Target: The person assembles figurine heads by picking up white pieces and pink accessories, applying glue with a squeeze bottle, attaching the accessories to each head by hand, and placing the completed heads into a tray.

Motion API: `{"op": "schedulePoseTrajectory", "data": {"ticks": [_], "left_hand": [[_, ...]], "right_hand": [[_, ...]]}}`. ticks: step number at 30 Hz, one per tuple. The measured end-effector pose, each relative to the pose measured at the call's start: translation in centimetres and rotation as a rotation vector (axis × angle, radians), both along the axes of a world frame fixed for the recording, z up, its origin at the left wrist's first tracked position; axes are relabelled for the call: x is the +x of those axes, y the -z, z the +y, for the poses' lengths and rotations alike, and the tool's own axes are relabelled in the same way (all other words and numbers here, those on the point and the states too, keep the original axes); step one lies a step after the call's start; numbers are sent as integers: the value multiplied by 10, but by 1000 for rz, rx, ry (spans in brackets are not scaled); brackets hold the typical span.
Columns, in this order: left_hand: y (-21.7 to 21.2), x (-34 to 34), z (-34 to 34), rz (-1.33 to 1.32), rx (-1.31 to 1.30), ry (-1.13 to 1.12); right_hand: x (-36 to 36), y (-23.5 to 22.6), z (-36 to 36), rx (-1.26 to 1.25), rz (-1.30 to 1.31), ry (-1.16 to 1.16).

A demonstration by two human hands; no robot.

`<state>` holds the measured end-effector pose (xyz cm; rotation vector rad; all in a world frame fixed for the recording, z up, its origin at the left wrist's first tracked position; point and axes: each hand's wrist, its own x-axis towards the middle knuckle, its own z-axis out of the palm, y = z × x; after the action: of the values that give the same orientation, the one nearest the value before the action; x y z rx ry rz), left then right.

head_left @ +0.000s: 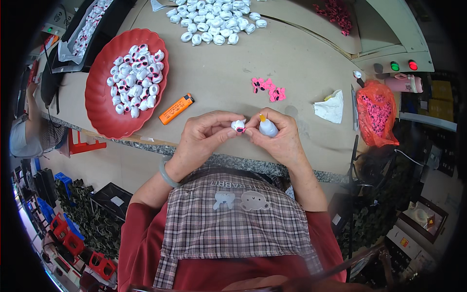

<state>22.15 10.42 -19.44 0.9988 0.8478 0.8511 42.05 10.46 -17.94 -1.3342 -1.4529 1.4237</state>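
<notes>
Between the thumb and fingers of my left hand (207, 131) is a small white figurine (238, 126) with a pink and black patch on it. My right hand (280, 134) grips a small white squeeze bottle (268, 128) with an orange nozzle pointing up. Its thumb and forefinger also meet the figurine's right side, at the pink part. Just beyond my hands lie small pink pieces (268, 89), some with black spots. An orange lighter (176, 108) rests left of my left hand.
A red scalloped bowl (92, 92) at the left holds many white figurines with pink and black parts. Plain white pieces (214, 19) lie spread at the back. To the right are a crumpled white cloth (329, 107) and a red plastic bag (377, 113) of pink bits.
</notes>
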Motion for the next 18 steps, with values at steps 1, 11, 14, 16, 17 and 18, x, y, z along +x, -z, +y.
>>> {"op": "schedulePoseTrajectory", "data": {"ticks": [1, 11, 14, 16, 17, 18], "left_hand": [[1, 0, -1, 41, 61, -12], [3, 5, 2, -88, 44, -51], [2, 5, 1, -104, 16, -64], [4, 5, 0, -113, 20, -79], [5, 6, 0, -126, 25, -90], [7, 5, 0, -125, 26, -89]], "right_hand": [[-2, 1, -1, -5, -24, 38], [-16, 15, -5, 171, -66, 205], [-14, 20, -6, 249, -139, 184], [-15, 22, -6, 257, -132, 195], [-16, 21, -7, 259, -132, 197], [-17, 20, -7, 244, -135, 198]]}}
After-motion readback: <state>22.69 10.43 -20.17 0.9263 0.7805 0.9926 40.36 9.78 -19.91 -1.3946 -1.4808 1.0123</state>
